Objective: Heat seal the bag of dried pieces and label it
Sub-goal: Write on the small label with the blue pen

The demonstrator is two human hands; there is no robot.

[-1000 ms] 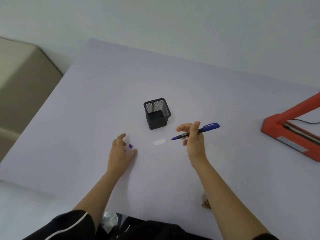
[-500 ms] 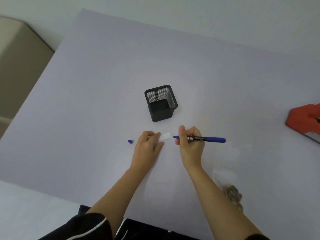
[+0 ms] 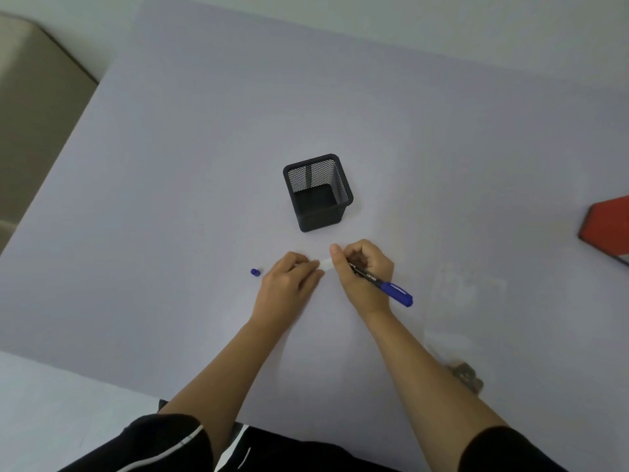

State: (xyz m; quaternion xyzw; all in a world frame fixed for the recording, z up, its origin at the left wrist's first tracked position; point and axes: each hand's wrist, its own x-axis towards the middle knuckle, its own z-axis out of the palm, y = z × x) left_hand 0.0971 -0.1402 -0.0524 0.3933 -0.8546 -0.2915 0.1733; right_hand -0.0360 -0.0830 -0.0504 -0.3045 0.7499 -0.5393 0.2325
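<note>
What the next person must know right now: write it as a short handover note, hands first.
Left hand: fingers pin the small white label to the table.
Right hand: grips the blue marker, writing end at the label, tip hidden.
Cap lies left of the left hand; mesh pen holder behind the hands; red heat sealer at right edge; bag of dried pieces by right forearm, blurred.
Done: marker uncapped. Seal: cannot tell.
Left: write label, stick it on bag, recap marker.
</note>
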